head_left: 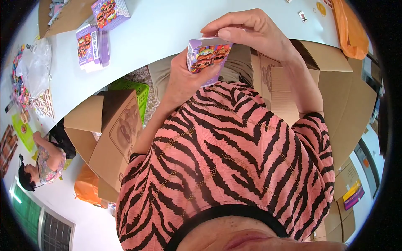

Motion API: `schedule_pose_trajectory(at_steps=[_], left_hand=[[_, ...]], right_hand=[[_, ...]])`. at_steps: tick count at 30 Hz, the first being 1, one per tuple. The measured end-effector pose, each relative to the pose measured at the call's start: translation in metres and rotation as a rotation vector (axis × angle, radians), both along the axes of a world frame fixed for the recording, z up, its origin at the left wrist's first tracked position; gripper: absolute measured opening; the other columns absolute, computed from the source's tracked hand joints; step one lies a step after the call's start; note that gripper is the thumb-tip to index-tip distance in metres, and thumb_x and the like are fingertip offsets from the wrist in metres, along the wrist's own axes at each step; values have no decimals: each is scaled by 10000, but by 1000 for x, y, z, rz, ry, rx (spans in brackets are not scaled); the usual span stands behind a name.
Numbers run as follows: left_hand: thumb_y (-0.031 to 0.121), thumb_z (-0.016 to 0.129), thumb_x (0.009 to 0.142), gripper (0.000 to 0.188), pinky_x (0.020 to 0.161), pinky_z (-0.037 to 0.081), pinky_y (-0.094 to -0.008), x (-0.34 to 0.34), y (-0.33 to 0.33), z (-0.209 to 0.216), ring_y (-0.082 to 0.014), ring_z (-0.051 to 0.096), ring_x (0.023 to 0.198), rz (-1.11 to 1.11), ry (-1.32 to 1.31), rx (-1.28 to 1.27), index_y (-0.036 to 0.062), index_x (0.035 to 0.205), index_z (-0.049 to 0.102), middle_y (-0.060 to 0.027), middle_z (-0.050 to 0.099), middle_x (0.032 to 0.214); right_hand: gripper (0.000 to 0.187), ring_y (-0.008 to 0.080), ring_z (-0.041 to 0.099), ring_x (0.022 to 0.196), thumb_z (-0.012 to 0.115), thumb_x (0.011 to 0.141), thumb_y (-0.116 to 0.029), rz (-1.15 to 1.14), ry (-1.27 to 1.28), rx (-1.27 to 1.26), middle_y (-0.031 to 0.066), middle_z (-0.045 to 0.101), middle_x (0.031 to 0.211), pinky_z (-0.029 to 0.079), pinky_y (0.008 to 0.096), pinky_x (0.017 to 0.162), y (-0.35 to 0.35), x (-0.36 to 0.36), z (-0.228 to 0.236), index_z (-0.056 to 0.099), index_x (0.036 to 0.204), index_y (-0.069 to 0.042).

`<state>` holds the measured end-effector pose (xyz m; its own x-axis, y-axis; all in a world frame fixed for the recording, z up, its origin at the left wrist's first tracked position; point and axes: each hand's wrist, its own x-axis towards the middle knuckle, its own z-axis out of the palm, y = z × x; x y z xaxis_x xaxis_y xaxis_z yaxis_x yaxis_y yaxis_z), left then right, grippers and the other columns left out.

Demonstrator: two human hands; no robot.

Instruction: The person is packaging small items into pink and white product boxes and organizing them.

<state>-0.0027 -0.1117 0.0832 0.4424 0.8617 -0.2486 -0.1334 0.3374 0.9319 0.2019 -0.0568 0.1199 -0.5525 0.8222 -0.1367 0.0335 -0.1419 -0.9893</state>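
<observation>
A small purple carton with colourful cartoon figures on its front is held upright near the table's front edge. My left hand is wrapped round its lower part, thumb across the printed front. Over its top edge, my right hand has thumb and fingers closed together at the upper flap. What lies between those right fingertips is partly hidden. To the left on the table are a pile of matching flat cartons and another purple carton behind it.
The white table curves round in front of me. An open cardboard box stands at my left, another at my right. An orange bag hangs over the right edge. Further left are a clear plastic bag and another person.
</observation>
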Motion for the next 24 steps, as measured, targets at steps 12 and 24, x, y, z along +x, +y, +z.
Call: schedule_pose_trajectory(at_steps=[12, 24], left_hand=[[58, 696, 806, 302, 759, 497, -244, 2, -4, 1, -87, 608, 843, 9, 36, -75, -15, 1086, 610, -55, 676, 963], [39, 678, 823, 281, 769, 513, -267, 2, -5, 6, -127, 637, 860, 11, -55, -180, -29, 1087, 607, -82, 680, 970]], right_hand=[[152, 105, 622, 816, 647, 857, -97, -85, -278, 233, 41, 689, 899, 497, 242, 764, -3, -14, 14, 693, 988, -33], [69, 107, 601, 796, 628, 858, -52, -28, -156, 298, 61, 668, 940, 482, 254, 741, -2, -13, 7, 672, 892, -11]])
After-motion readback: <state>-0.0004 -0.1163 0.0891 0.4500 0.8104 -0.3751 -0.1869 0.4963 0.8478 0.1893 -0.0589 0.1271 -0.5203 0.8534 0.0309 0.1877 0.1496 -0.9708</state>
